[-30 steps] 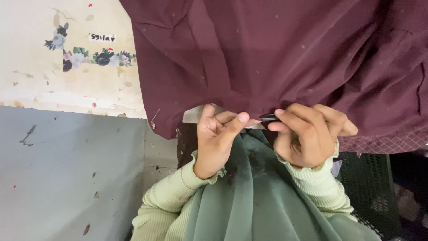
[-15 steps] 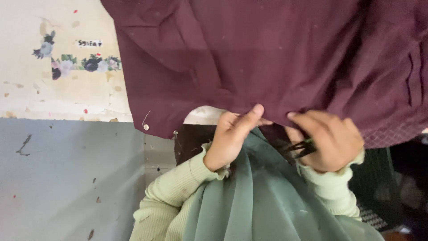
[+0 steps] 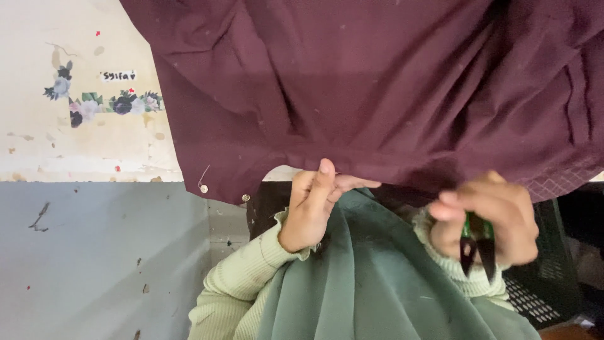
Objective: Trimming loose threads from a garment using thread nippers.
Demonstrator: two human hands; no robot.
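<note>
Left hand [image 3: 311, 211] pinches the dark maroon woven garment [image 3: 377, 94] hem, fingertips partly hidden; blurred right hand [image 3: 487, 217] fingers clamp small green-handled thread snips [image 3: 476, 245], handles covered.

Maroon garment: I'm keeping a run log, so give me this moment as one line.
left hand: pinching hem of maroon garment | right hand: holding thread snips, blades down, off cloth | green cloth on lap

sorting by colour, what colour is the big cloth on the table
Dark maroon cloth, plain, seen in the head view.

Maroon cloth [image 3: 377, 94] blocks above; grey floor [image 3: 94, 264] open.
</note>
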